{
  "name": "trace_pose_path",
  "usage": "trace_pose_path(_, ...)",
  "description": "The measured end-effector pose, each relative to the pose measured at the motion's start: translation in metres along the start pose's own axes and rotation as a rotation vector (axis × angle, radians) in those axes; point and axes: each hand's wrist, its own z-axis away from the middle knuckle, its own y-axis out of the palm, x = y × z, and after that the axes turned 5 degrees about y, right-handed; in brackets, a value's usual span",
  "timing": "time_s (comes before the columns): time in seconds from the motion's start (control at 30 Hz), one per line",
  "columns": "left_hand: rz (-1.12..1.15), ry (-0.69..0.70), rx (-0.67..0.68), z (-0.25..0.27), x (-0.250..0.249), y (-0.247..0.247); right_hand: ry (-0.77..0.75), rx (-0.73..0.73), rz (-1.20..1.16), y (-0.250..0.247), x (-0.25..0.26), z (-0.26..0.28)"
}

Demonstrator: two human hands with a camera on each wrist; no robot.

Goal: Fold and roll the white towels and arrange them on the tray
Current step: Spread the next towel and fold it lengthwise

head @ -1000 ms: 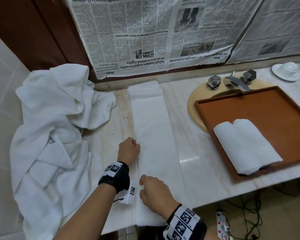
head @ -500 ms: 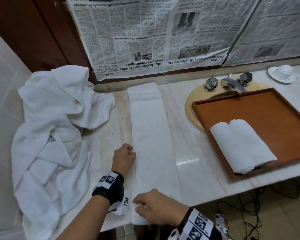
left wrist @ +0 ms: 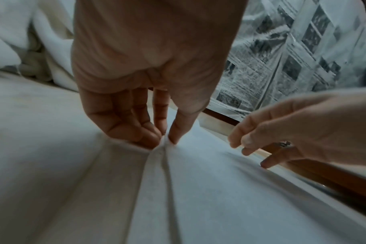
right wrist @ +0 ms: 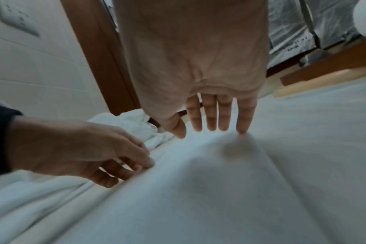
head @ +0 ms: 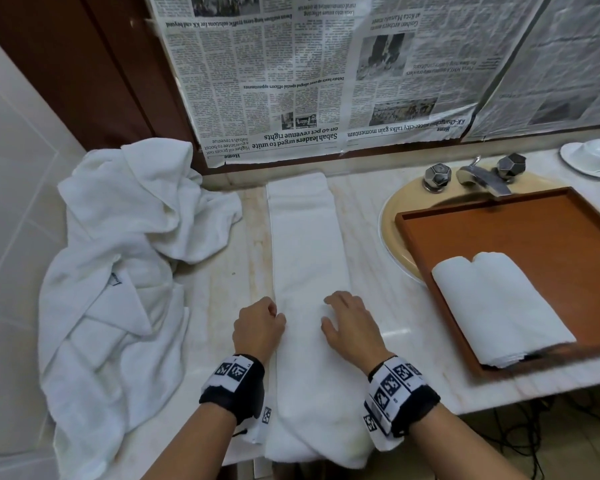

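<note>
A long folded white towel (head: 307,258) lies as a narrow strip down the marble counter, its near end hanging over the front edge. My left hand (head: 278,317) sits at the strip's left edge. In the left wrist view its thumb and fingertips (left wrist: 155,140) pinch a ridge of the cloth. My right hand (head: 329,310) lies on the strip beside it, with straight fingers (right wrist: 211,122) whose tips touch the towel. To the right, a brown tray (head: 534,233) holds two rolled white towels (head: 499,306) side by side at its near left corner.
A crumpled heap of white towels (head: 118,271) fills the counter's left end against the tiled wall. The tray rests over a tan sink (head: 392,223) with a chrome faucet (head: 478,174). A white cup and saucer (head: 593,157) stand far right. Newspaper covers the wall behind.
My right hand has left the towel's near end and moved forward and right onto the strip, level with the left hand. The left hand has kept its place at the left edge.
</note>
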Motion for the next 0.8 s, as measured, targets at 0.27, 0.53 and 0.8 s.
trace_pose_path(0.27,0.057,-0.068,0.003,-0.003,0.003,-0.003,-0.047,0.008,0.134,0.004,-0.020,-0.007)
trace_pose_path(0.53,-0.070,0.131,-0.050,-0.029,-0.003,-0.002,-0.129,-0.084,0.085,0.006,-0.013,-0.046)
trace_pose_path(0.8,-0.441,0.388,0.194,-0.059,-0.005,0.029,-0.136,0.128,0.304,0.023,-0.003,-0.087)
